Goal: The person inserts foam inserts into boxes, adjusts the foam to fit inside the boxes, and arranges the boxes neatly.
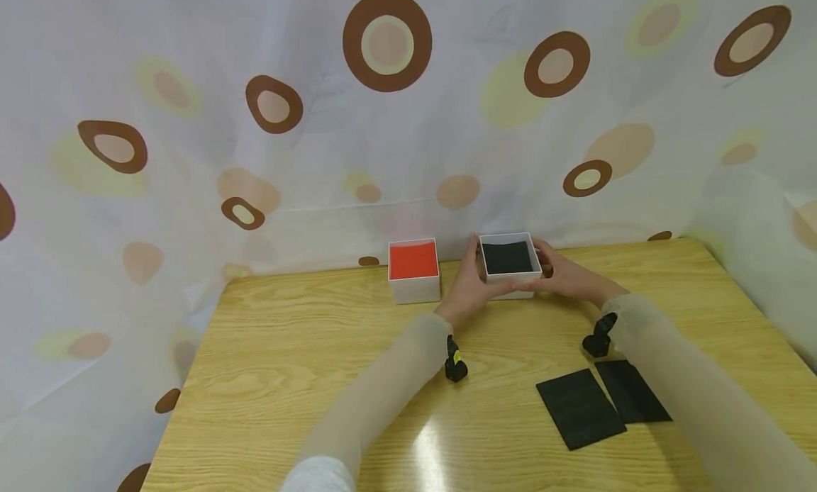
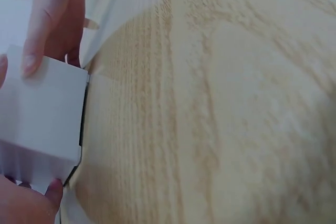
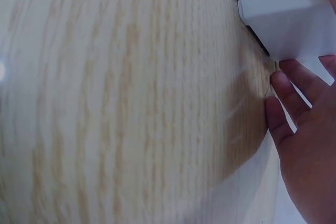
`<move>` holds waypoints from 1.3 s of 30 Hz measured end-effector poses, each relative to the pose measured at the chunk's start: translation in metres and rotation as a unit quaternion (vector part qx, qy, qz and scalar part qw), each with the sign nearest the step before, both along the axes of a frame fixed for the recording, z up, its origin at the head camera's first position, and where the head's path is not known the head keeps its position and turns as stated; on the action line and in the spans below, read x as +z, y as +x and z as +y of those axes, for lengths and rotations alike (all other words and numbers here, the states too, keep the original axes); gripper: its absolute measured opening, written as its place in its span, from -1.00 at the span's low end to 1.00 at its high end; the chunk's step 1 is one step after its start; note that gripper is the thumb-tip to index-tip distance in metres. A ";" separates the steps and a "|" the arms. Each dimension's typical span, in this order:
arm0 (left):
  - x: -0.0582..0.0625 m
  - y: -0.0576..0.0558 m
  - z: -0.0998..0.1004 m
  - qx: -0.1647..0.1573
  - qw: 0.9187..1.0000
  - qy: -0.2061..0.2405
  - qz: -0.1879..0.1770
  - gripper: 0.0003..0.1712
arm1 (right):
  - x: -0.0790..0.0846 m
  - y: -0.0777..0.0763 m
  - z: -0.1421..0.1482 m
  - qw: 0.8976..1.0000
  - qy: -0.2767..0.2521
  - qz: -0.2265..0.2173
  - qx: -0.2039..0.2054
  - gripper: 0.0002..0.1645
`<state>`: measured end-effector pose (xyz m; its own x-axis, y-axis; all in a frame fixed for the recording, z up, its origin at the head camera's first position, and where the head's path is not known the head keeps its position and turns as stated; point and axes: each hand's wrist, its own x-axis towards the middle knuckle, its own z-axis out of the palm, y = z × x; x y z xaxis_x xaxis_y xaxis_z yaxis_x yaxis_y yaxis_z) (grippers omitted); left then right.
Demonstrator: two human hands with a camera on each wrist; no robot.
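Both hands hold a small white box [image 1: 518,295] near the back of the table, one at each side, thumbs across its front. Inside the box lies a flat black piece [image 1: 507,258]. My left hand [image 1: 468,288] grips the left side; in the left wrist view its fingertips press the lower corner of the box [image 2: 44,111]. On the opposite side is my right hand [image 1: 569,275], its thumb meeting the front wall. From the right wrist view, its fingers [image 3: 290,93] curve along the side close to the tabletop.
Left of the held box stands a second white box [image 1: 415,291] with a red piece [image 1: 413,261] inside. Two flat black rectangles [image 1: 581,409] lie at the front right of the wooden table [image 1: 287,364], one partly behind the right sleeve. A patterned curtain [image 1: 319,159] hangs behind.
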<state>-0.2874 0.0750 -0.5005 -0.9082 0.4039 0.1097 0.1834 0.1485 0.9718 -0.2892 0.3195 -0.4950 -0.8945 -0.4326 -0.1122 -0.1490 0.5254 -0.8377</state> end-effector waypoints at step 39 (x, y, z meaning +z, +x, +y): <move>0.001 -0.016 -0.011 -0.023 0.998 -0.018 -0.047 0.19 | 0.045 0.041 0.019 0.990 0.092 0.102 -0.008 0.05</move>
